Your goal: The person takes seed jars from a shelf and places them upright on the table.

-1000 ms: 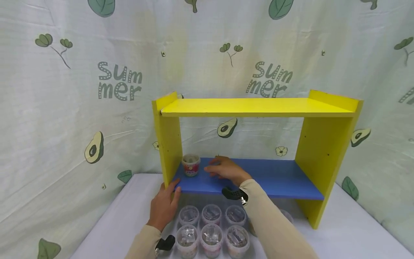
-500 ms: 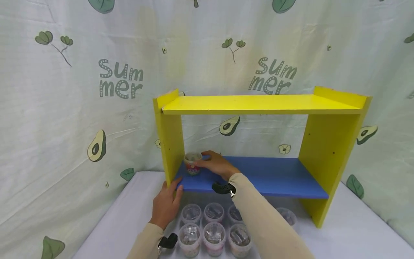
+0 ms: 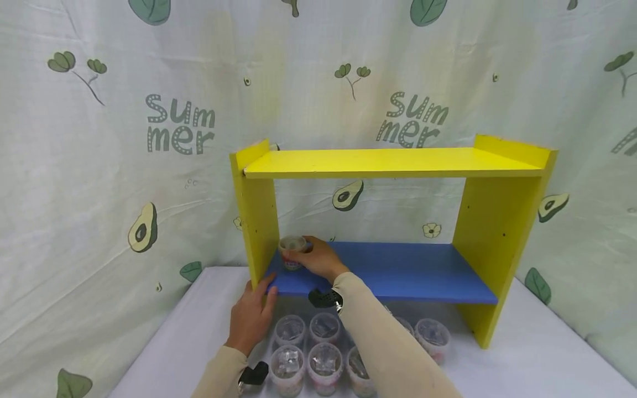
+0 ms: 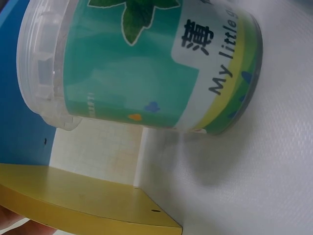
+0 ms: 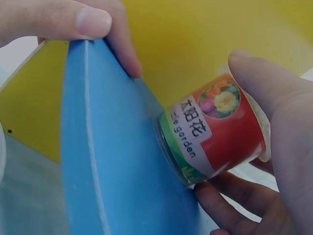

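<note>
My right hand (image 3: 320,260) holds a small clear plastic cup (image 5: 220,134) with a red "little garden" label and a flower picture. Thumb and fingers lie on opposite sides of it. The cup's base meets the blue shelf (image 3: 398,265) at its left end, near the yellow side panel (image 3: 259,221). My left hand (image 3: 251,318) grips the unit's front left corner, its thumb on the blue board's front edge and some fingers outside the panel. Near the left wrist, a green-labelled cup (image 4: 132,63) stands on the white table.
Several lidded cups (image 3: 324,362) stand in rows on the table (image 3: 184,326) before and under the blue shelf; my right forearm hides some. Another cup (image 3: 432,337) stands at the right. A yellow top board (image 3: 393,163) spans above, with a printed curtain (image 3: 174,182) behind.
My right hand has moved left from beside the red-labelled cup and taken hold of it. The cup has shifted little. My left hand stays at the corner.
</note>
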A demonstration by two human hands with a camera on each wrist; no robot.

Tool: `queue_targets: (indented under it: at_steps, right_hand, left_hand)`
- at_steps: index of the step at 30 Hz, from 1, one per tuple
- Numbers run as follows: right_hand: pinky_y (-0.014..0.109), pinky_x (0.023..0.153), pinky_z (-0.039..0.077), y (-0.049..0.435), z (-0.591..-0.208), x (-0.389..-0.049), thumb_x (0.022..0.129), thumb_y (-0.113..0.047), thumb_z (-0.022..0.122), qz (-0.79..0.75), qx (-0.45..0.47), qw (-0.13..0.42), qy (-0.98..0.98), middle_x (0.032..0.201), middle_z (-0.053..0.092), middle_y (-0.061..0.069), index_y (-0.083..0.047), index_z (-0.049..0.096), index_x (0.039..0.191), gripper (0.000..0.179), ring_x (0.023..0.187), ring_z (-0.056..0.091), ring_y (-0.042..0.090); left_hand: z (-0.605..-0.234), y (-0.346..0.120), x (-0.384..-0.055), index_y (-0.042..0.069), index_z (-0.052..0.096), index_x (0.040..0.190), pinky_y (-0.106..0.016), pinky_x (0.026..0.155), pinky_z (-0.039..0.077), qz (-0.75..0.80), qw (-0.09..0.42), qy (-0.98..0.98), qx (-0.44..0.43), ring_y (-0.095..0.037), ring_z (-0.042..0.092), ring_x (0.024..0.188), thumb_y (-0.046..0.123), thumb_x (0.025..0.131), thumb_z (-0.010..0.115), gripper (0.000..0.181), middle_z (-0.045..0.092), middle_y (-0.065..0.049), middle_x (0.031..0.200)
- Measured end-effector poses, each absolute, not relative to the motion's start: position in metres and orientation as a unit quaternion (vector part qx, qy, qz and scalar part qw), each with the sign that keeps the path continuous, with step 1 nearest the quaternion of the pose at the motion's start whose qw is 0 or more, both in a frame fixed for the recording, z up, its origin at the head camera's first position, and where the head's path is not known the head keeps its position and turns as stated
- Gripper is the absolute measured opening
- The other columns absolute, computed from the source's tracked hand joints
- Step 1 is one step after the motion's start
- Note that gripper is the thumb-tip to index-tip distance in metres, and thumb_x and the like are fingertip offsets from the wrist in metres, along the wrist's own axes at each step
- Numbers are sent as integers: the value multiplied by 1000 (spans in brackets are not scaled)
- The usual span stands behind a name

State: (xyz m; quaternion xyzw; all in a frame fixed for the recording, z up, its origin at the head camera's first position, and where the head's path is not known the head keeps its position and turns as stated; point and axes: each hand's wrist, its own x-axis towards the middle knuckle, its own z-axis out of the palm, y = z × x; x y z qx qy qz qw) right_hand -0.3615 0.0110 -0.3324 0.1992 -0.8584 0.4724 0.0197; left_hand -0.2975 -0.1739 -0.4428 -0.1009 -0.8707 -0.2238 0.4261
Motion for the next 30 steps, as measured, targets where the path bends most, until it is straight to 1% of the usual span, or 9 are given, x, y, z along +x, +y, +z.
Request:
queue_targets:
  at_steps: [5, 12, 16, 20, 24, 27, 30]
  right_hand:
    - [42, 87, 43, 12, -338, -359, 71, -67, 63, 481, 197, 20, -854, 112, 59, -1, -16, 49, 130, 79, 103, 56, 19]
    - [44, 94, 38, 23, -339, -356, 71, -68, 62, 519, 171, 7, -838, 127, 52, 0, -16, 42, 138, 87, 115, 49, 21]
    - [45, 97, 35, 31, -336, -354, 72, -68, 61, 543, 167, -1, -823, 130, 49, 2, -13, 40, 139, 89, 119, 46, 22]
    - [45, 98, 34, 39, -336, -352, 72, -67, 62, 568, 169, -12, -806, 126, 52, 0, -13, 43, 137, 87, 119, 46, 21]
    - [41, 95, 39, 48, -338, -347, 74, -61, 65, 602, 180, -5, -778, 119, 56, 1, -12, 49, 131, 76, 112, 52, 19]
    - [39, 87, 46, 55, -340, -343, 77, -52, 68, 637, 188, -2, -748, 117, 57, 7, -9, 48, 130, 71, 107, 55, 20]
    - [38, 81, 49, 62, -339, -339, 78, -46, 70, 652, 193, 2, -733, 118, 56, 11, -5, 45, 130, 71, 106, 56, 22]
  left_hand:
    - [-446, -174, -297, 27, 54, 129, -49, 59, 48, -225, 426, -871, -102, -30, 62, 80, 38, 95, 48, 37, 56, -18, 109]
    - [-448, -174, -298, 25, 55, 128, -48, 58, 48, -221, 436, -865, -110, -30, 62, 79, 37, 94, 50, 37, 57, -17, 109]
    - [-448, -174, -301, 27, 55, 129, -48, 58, 48, -216, 443, -863, -108, -30, 62, 78, 37, 94, 51, 37, 56, -16, 108]
    - [-448, -173, -301, 27, 55, 129, -49, 61, 48, -219, 438, -866, -105, -30, 62, 79, 38, 94, 50, 37, 57, -16, 108]
    - [-449, -173, -300, 26, 54, 129, -47, 60, 48, -221, 432, -868, -109, -29, 62, 78, 37, 94, 50, 38, 56, -16, 109]
    - [-449, -172, -300, 25, 55, 129, -46, 57, 48, -222, 437, -864, -115, -28, 61, 76, 36, 94, 51, 37, 57, -17, 107]
    - [-447, -172, -301, 23, 57, 127, -47, 57, 47, -222, 446, -859, -117, -29, 61, 75, 34, 93, 52, 36, 57, -17, 106]
